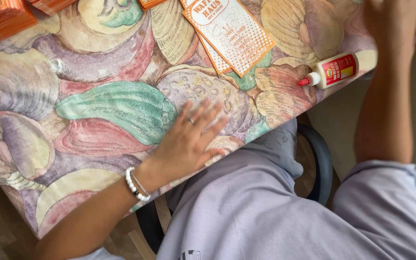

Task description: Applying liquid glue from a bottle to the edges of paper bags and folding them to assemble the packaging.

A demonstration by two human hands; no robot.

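My left hand (192,137) lies flat, fingers spread, on the shell-patterned tablecloth (97,101) near the table's front edge; it holds nothing and wears a ring and a pearl bracelet. My right hand (392,21) is raised at the top right, blurred, just above the base end of a white glue bottle (339,70) with a red label and red tip that lies on its side at the table's edge. Whether the right hand touches the bottle is unclear. Orange-and-white printed cards (227,31) lie between the hands at the top.
Orange boxes (1,19) sit at the top left corner. A dark chair armrest (321,163) curves below the table edge beside my grey-clad lap. Wooden floor shows at the lower left.
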